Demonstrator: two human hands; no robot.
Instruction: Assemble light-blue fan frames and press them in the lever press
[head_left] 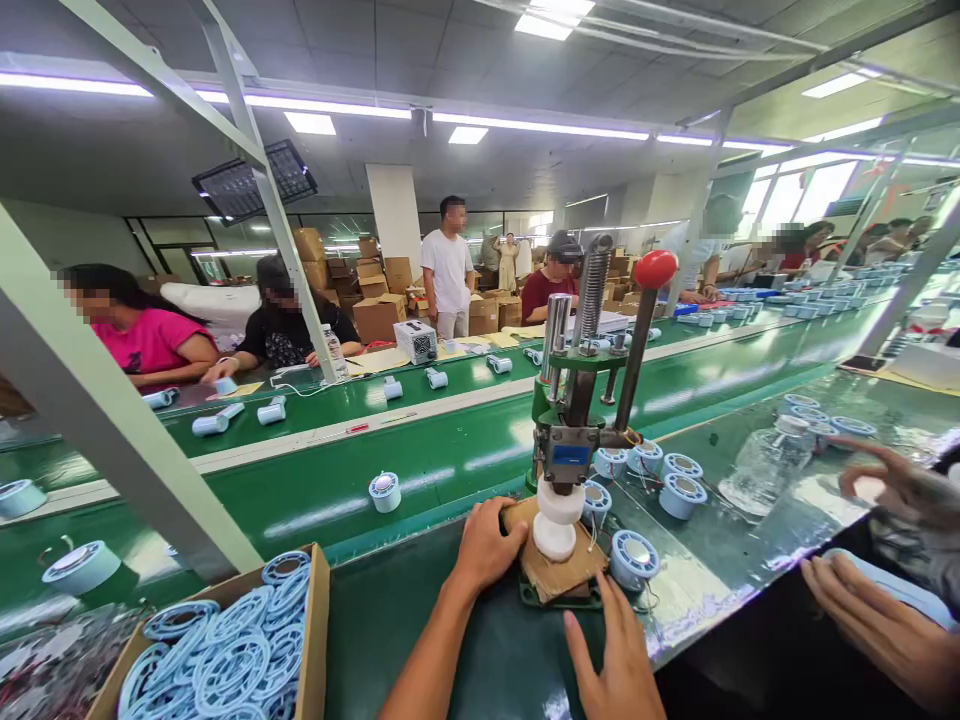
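A green hand press [574,440] with a red-knobbed lever [656,270] stands on the bench in front of me. Its white plunger tip [560,500] is down close over a round white holder [554,538]; whether a part sits between them I cannot tell. Under the holder lies a piece of brown cardboard [559,578] on the press base. My left hand [484,548] rests at the cardboard's left corner, thumb and forefinger apart. Near the front right of the base is my right hand [615,650], fingers spread and holding nothing. A light-blue round housing [634,558] stands just beyond its fingertips.
At the left, a cardboard box [319,620] holds many light-blue rings [232,660]. Several blue housings [682,490] with wires stand right of the press, near a clear bottle [772,465]. A co-worker's hands [885,620] hold a light-blue part at right. Behind runs a green conveyor [465,450].
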